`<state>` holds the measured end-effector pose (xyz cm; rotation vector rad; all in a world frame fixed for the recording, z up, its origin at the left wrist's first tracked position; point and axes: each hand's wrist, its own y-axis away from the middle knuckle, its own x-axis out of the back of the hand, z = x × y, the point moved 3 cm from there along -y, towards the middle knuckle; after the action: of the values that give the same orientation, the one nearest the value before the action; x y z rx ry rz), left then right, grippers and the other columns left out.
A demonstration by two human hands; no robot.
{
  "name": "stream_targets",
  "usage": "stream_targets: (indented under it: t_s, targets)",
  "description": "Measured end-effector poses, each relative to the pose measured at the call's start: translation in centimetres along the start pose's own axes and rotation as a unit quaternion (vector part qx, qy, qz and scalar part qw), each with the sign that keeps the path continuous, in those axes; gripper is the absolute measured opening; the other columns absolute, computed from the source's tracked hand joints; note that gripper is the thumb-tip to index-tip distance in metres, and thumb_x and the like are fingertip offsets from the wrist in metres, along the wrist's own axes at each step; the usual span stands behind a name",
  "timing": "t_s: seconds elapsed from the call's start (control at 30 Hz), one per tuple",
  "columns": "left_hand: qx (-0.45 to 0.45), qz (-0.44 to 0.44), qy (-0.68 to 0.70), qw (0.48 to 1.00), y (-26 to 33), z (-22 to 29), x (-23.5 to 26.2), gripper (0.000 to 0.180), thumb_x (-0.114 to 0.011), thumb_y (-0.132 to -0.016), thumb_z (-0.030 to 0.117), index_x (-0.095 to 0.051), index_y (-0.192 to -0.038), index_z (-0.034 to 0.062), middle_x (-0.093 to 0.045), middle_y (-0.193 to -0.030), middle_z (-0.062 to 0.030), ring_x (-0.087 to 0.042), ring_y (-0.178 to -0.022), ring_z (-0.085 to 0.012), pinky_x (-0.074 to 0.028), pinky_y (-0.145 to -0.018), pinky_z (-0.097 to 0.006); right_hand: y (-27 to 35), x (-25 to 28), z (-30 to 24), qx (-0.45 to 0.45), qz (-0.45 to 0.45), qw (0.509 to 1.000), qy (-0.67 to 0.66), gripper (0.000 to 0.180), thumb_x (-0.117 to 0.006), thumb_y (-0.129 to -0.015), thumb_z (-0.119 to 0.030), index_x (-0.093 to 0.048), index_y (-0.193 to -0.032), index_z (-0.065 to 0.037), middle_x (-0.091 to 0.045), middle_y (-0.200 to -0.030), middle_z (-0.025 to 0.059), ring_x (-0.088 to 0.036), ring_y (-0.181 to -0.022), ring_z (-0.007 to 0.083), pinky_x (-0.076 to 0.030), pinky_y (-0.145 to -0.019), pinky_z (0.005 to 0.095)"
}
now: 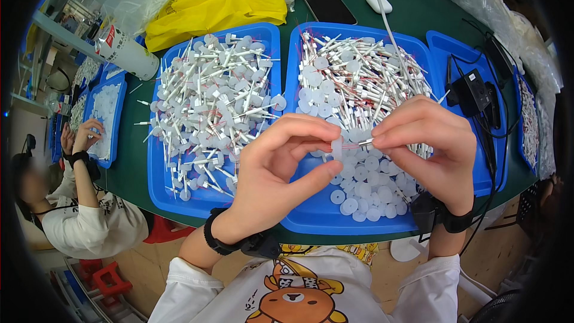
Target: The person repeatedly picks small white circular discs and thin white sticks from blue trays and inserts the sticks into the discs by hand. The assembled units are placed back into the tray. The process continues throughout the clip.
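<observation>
My left hand (281, 164) pinches a small white round cap (336, 148) between thumb and fingers. My right hand (433, 149) grips a thin white stem (362, 142) with a reddish tip, its end meeting the cap. Both hands hover above the right blue tray (311, 218), which holds a heap of loose white stems (359, 78) at the back and loose white caps (368, 188) at the front. The left blue tray (161, 194) is filled with several joined stem-and-cap pieces (209, 101). Each wrist wears a black band.
A yellow bag (209, 6), clear bags of white parts, a phone (327, 3) and a white cable lie at the back of the green table. A black device (472, 93) with cables sits in a third blue tray on the right. Another person (78, 203) works at the left.
</observation>
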<state>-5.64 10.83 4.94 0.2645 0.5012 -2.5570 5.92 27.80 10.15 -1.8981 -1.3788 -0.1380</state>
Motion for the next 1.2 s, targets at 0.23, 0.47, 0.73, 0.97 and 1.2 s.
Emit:
stream_targets:
  t_s: [0.23,0.47,0.73,0.97,1.2]
  targets:
    - [0.048,-0.022,0.003,0.999,0.2,0.0,-0.3,0.04,-0.07,-0.079,-0.013,-0.059,-0.116,-0.0029,-0.058,-0.118,-0.0122,-0.059,-0.111,-0.0177,-0.05,-0.094,-0.031,0.2,-0.6,0.0,-0.026,-0.04,0.999,-0.004,0.019,-0.076,-0.075,-0.001,-0.074,-0.093,-0.006,-0.072,-0.084,0.005,-0.065,-0.072,0.0191,-0.047,-0.065,0.0305]
    - [0.033,-0.025,-0.009,0.999,0.1,0.0,-0.4,0.038,-0.071,-0.079,-0.013,-0.06,-0.114,-0.003,-0.059,-0.117,-0.0124,-0.059,-0.11,-0.0183,-0.05,-0.094,-0.031,0.6,-0.7,-0.1,-0.062,-0.065,0.996,0.025,0.02,-0.077,-0.077,-0.008,-0.074,-0.097,-0.008,-0.071,-0.08,0.0037,-0.061,-0.065,0.0193,-0.046,-0.062,0.0298]
    - [0.03,-0.028,-0.014,0.999,0.1,0.1,-0.5,0.035,-0.071,-0.079,-0.013,-0.062,-0.111,-0.0027,-0.059,-0.116,-0.0128,-0.059,-0.11,-0.019,-0.051,-0.093,-0.031,0.4,-0.7,-0.3,-0.063,-0.106,0.991,0.057,0.015,-0.075,-0.081,-0.011,-0.069,-0.094,-0.005,-0.069,-0.08,0.0061,-0.06,-0.065,0.0239,-0.045,-0.065,0.0339]
    - [0.037,-0.026,-0.009,0.999,0.2,0.0,-0.6,0.033,-0.071,-0.078,-0.013,-0.063,-0.109,-0.003,-0.06,-0.116,-0.0135,-0.06,-0.11,-0.0197,-0.051,-0.093,-0.031,0.6,-0.9,-0.1,-0.071,-0.104,0.992,0.017,0.011,-0.073,-0.082,-0.008,-0.068,-0.089,-0.003,-0.068,-0.078,0.0083,-0.061,-0.065,0.0247,-0.046,-0.061,0.0344]
    - [0.029,-0.019,-0.059,0.998,0.3,0.2,-0.5,0.025,-0.074,-0.076,-0.013,-0.068,-0.099,-0.0027,-0.062,-0.113,-0.0135,-0.063,-0.106,-0.0191,-0.053,-0.091,-0.03,0.8,-1.0,0.0,-0.106,-0.127,0.986,-0.001,0.006,-0.07,-0.084,-0.008,-0.069,-0.089,-0.004,-0.066,-0.068,0.0065,-0.061,-0.061,0.0233,-0.046,-0.057,0.0335]
